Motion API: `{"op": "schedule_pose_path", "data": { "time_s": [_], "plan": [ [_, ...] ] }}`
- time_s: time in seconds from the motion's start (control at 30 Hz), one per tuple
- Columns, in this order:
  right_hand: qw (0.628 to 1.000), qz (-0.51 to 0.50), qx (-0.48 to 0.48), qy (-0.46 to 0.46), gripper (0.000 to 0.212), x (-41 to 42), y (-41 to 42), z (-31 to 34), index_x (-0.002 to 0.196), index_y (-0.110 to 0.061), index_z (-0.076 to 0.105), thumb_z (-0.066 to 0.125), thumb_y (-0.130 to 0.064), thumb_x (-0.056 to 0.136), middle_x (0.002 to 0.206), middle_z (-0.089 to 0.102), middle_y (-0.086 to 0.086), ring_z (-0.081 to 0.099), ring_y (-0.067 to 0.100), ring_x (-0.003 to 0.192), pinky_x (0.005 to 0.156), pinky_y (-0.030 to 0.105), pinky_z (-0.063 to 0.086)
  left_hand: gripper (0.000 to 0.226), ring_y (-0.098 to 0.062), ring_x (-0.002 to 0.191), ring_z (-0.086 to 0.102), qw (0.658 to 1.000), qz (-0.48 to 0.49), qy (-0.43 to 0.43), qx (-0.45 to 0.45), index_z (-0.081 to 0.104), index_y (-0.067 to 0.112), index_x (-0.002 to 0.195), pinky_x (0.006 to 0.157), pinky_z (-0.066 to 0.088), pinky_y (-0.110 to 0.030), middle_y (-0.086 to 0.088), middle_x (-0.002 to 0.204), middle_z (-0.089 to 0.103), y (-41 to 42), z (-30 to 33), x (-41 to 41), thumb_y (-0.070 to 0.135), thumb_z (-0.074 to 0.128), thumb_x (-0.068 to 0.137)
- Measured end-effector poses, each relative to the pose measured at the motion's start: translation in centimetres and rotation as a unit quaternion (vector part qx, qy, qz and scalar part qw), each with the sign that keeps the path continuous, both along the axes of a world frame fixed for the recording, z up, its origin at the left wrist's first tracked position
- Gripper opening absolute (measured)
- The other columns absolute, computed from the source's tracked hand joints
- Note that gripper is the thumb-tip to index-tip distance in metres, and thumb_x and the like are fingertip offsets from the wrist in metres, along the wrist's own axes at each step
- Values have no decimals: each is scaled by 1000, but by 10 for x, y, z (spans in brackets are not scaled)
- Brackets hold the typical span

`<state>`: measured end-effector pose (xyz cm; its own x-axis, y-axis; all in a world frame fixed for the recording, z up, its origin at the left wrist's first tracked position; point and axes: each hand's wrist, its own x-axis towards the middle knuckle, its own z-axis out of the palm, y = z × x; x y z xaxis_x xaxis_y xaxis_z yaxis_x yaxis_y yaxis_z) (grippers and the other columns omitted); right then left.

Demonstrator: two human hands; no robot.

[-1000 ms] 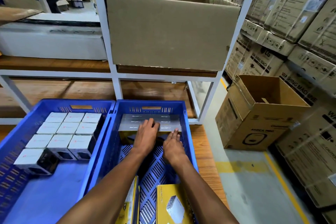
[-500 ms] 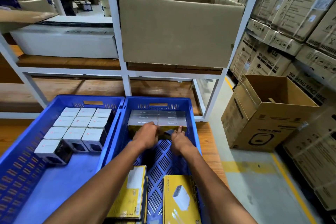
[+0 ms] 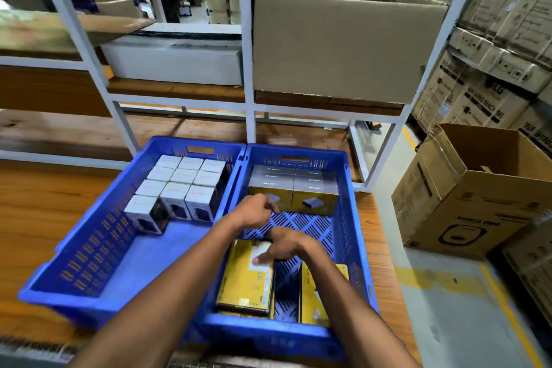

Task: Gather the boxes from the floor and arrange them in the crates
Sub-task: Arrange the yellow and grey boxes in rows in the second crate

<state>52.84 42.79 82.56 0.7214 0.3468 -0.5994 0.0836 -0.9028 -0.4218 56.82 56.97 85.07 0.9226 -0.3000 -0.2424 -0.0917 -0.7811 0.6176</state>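
Note:
Two blue crates stand side by side on a wooden platform. The left crate holds several white boxes packed at its far end. In the right crate, yellow boxes with grey tops stand in a row against the far wall. A flat yellow box and a second yellow box lie at its near end. My left hand hovers over the crate floor, fingers loosely curled, holding nothing. My right hand reaches down, its fingertips on the top edge of the flat yellow box.
A white metal rack rises behind the crates, with a large cardboard box and a white carton on its shelf. An open brown carton stands on the floor at right, before stacked washing-machine cartons.
Both hands have drawn back from the far row of yellow boxes toward me. My right hand has come down over the flat yellow box. The view has pulled back.

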Motion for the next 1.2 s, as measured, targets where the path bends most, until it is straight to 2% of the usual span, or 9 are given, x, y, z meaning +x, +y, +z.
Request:
{"op": "schedule_pose_path", "data": {
  "time_s": [0.2, 0.33, 0.47, 0.57, 0.63, 0.77, 0.93, 1.07, 1.2],
  "plan": [
    [948, -164, 256, 92, 24, -14, -13, 11, 91, -7, 65, 71, -30, 98, 67, 53, 2, 47, 16, 61, 62, 31, 44, 29, -12, 107, 69, 974, 119, 49, -188, 78, 23, 97, 99, 54, -39, 3, 112, 77, 24, 1, -18, 11, 54, 107],
    [874, -313, 356, 110, 24, -25, -27, 20, 99, -3, 69, 58, -23, 106, 77, 69, 7, 68, 16, 68, 79, 39, 62, 32, -22, 109, 73, 935, 164, 66, -307, 77, 12, 106, 100, 54, -39, -6, 111, 79, 25, 12, -26, 25, 50, 112],
    [687, -482, 504, 205, 29, -29, -44, 19, 116, 1, 65, 47, -20, 110, 104, 76, 19, 75, 30, 94, 80, 46, 63, 43, -18, 102, 73, 879, 199, 107, -420, 76, 7, 114, 81, 54, -25, -9, 112, 79, 27, 23, -35, 32, 42, 114],
    [571, -517, 571, 283, 26, -36, -45, 16, 116, 7, 60, 43, -12, 109, 96, 72, 28, 74, 31, 66, 53, 35, 62, 34, -13, 114, 68, 891, 148, 112, -414, 72, 17, 130, 90, 51, -27, 1, 125, 75, 28, 24, -42, 15, 42, 113],
    [569, -482, 593, 304, 33, -40, -44, 11, 127, 4, 59, 47, -16, 104, 110, 65, 33, 65, 28, 61, 51, 31, 58, 39, -12, 129, 62, 900, 91, 112, -410, 65, 26, 140, 104, 49, -30, 7, 139, 68, 28, 20, -44, 7, 51, 109],
    [552, -419, 630, 349, 47, -44, -43, 7, 130, 4, 67, 46, -25, 99, 136, 54, 38, 57, 25, 63, 55, 30, 55, 48, -15, 128, 64, 896, 26, 126, -425, 58, 29, 147, 96, 55, -24, 2, 147, 59, 25, 27, -50, 10, 65, 103],
    [569, -435, 609, 340, 41, -48, -47, 10, 116, 9, 68, 50, -22, 97, 111, 69, 32, 72, 44, 78, 68, 47, 65, 42, -27, 126, 66, 898, 6, 134, -419, 64, 28, 141, 105, 56, -40, -10, 136, 68, 27, 31, -45, 16, 70, 101],
    [636, -440, 577, 262, 43, -37, -60, 26, 128, 2, 69, 67, -27, 96, 127, 67, 30, 68, 45, 111, 99, 55, 55, 36, -31, 119, 68, 910, 54, 86, -403, 68, 22, 136, 102, 57, -47, -10, 127, 73, 30, 33, -32, 17, 71, 100],
    [622, -448, 601, 226, 56, -19, -81, 17, 135, -13, 65, 53, -56, 102, 134, 66, 22, 65, 41, 118, 96, 55, 56, 33, -28, 114, 71, 919, 90, 54, -381, 68, 17, 134, 87, 62, -29, -11, 123, 73, 35, 29, -18, 14, 69, 101]
  ]
}}
